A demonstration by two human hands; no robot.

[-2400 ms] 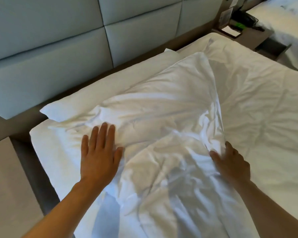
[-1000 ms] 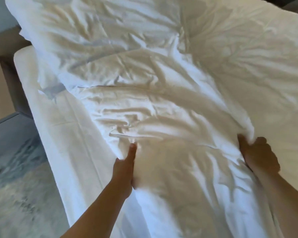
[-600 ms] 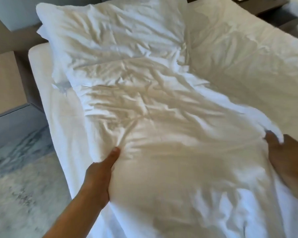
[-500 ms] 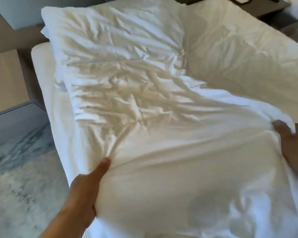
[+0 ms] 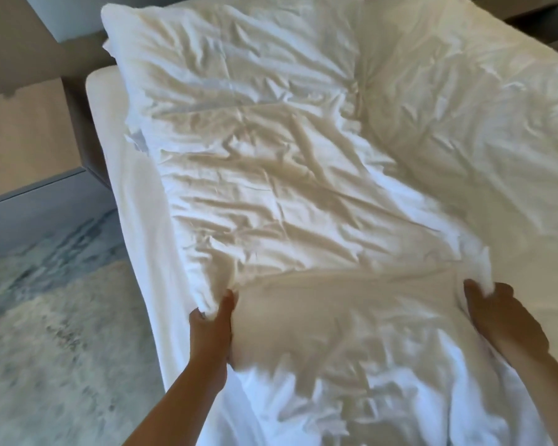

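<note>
A: Where is the white cover (image 5: pixel 287 194) just now?
B: On the bed (image 5: pixel 132 204), crumpled; its long axis runs straight away from the person, from the near end at the hands up to the plump far end by the headboard (image 5: pixel 58 14); the bed's left edge shows bare beside it, and more white bedding (image 5: pixel 464 117) lies touching it on the right.
A: And the hands?
B: One on each long side, near the close end; the left hand (image 5: pixel 211 326) pinches a bunched bit of the left edge, thumb on top; the right hand (image 5: pixel 503 320) has its fingers (image 5: pixel 474 288) curled round the right edge; both are holding cloth, neither loose.
A: Which is nearer the work?
B: About level, I judge; the cloth between them looks pulled fairly taut crosswise; so a tug toward the person would draw the cover along its length, evenly, provided both pull together; a lone pull would likely skew it toward that side.
</note>
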